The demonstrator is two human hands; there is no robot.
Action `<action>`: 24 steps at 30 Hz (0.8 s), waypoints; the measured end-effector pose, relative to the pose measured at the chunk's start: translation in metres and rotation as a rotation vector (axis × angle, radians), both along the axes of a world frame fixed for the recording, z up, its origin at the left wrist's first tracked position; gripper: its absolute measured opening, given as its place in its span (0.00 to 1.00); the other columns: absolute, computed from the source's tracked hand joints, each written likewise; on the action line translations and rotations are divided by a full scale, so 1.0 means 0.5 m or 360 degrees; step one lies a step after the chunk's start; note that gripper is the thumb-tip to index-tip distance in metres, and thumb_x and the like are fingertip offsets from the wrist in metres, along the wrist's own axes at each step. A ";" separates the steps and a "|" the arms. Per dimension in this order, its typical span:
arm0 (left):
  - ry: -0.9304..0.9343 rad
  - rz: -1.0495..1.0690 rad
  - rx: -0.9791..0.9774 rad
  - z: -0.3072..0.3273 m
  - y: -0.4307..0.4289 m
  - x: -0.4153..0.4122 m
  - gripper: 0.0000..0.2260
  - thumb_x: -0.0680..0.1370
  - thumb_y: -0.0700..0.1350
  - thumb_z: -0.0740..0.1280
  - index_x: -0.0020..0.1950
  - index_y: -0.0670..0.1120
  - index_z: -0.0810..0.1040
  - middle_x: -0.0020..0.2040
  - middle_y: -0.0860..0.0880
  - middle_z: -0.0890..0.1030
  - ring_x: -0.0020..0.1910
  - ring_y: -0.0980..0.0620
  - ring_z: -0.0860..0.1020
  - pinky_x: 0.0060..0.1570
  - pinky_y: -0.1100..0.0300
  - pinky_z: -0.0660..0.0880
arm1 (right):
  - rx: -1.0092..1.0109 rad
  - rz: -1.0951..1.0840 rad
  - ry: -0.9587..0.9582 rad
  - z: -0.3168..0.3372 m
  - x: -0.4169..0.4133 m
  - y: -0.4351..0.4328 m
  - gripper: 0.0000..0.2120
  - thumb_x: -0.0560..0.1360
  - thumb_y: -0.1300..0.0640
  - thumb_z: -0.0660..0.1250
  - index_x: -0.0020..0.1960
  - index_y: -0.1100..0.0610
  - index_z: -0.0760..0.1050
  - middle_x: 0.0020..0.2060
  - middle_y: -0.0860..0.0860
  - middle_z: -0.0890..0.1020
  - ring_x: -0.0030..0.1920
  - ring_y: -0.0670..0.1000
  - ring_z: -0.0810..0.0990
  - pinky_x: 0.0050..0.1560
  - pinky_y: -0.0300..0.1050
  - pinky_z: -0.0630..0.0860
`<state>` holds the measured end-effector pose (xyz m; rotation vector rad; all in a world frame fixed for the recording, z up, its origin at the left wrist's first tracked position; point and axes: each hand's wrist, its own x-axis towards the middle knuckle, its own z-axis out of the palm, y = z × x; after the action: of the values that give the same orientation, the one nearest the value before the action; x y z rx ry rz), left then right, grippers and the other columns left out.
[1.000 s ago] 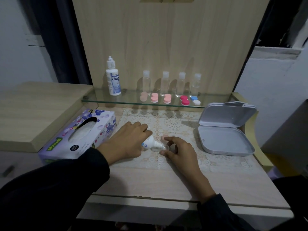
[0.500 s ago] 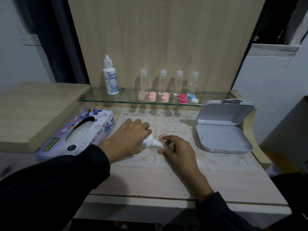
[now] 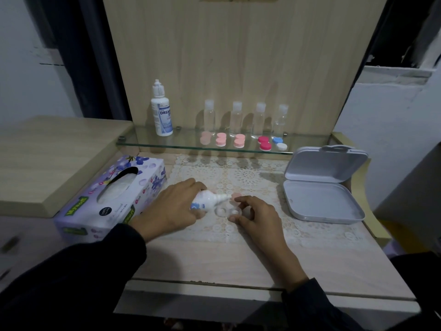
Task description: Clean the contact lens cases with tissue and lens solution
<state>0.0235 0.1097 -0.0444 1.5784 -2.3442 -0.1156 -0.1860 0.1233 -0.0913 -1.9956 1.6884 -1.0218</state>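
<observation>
Two hands work over the white lace mat (image 3: pixel 250 177). The left hand (image 3: pixel 171 206) grasps a small white squeeze bottle (image 3: pixel 207 201), tilted almost flat, with its nozzle pointing right above a clear twin-well lens case (image 3: pixel 226 212). The right hand (image 3: pixel 257 218) curls thumb and forefinger round the case's right end, which rests on the mat. A round pink cap (image 3: pixel 236 195) lies just behind the case. A purple floral tissue box (image 3: pixel 112 199) stands left of the mat.

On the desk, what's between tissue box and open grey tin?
Head view: left hand gripping a small white bottle, the clear lens case near its tip, a pink cap, and right hand holding that case.
</observation>
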 end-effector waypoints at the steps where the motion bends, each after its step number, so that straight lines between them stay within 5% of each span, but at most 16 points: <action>1: 0.0222 0.0078 -0.0005 -0.010 0.003 0.008 0.21 0.72 0.51 0.71 0.62 0.51 0.70 0.55 0.53 0.74 0.50 0.51 0.74 0.47 0.55 0.72 | 0.0007 -0.0007 0.0002 0.000 0.000 0.000 0.20 0.68 0.48 0.74 0.59 0.48 0.77 0.51 0.45 0.81 0.50 0.47 0.76 0.43 0.40 0.67; 6: 0.1086 0.0455 -0.0094 -0.058 -0.015 0.033 0.21 0.71 0.45 0.73 0.61 0.47 0.70 0.55 0.50 0.77 0.51 0.49 0.76 0.50 0.52 0.74 | 0.0001 0.0005 -0.0002 -0.003 0.000 -0.003 0.15 0.69 0.48 0.73 0.55 0.48 0.79 0.50 0.43 0.81 0.51 0.46 0.76 0.43 0.40 0.67; 10: 0.1438 0.0566 -0.0140 -0.090 -0.033 0.045 0.23 0.72 0.40 0.73 0.63 0.44 0.67 0.60 0.46 0.75 0.58 0.46 0.75 0.58 0.49 0.72 | -0.0035 0.0033 -0.0011 -0.003 0.001 -0.002 0.11 0.69 0.49 0.73 0.50 0.48 0.81 0.45 0.41 0.80 0.45 0.43 0.74 0.39 0.37 0.65; 18: 0.1740 0.0665 -0.0317 -0.109 0.029 0.014 0.33 0.72 0.38 0.72 0.73 0.47 0.61 0.70 0.52 0.66 0.69 0.55 0.65 0.70 0.51 0.63 | -0.0094 0.0043 -0.0003 -0.004 -0.001 -0.003 0.10 0.68 0.50 0.74 0.49 0.48 0.81 0.43 0.39 0.78 0.43 0.43 0.74 0.39 0.34 0.65; 21: 0.1532 0.0528 -0.0786 -0.101 0.080 -0.026 0.26 0.73 0.37 0.67 0.70 0.46 0.66 0.68 0.53 0.68 0.69 0.55 0.66 0.70 0.57 0.62 | -0.0099 0.0042 0.0011 -0.004 0.000 -0.004 0.10 0.68 0.51 0.74 0.49 0.48 0.81 0.43 0.40 0.78 0.43 0.43 0.73 0.38 0.34 0.64; 24: 0.1307 0.0182 -0.0721 -0.073 0.081 -0.055 0.22 0.72 0.29 0.60 0.62 0.47 0.75 0.60 0.54 0.74 0.63 0.63 0.69 0.64 0.70 0.62 | -0.0095 0.0048 -0.0006 -0.004 0.000 -0.004 0.09 0.68 0.51 0.74 0.49 0.48 0.81 0.43 0.40 0.79 0.43 0.43 0.74 0.38 0.34 0.64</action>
<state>-0.0043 0.1502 -0.0808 1.1337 -1.5064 -0.1555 -0.1860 0.1211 -0.0935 -2.0486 1.6387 -1.0772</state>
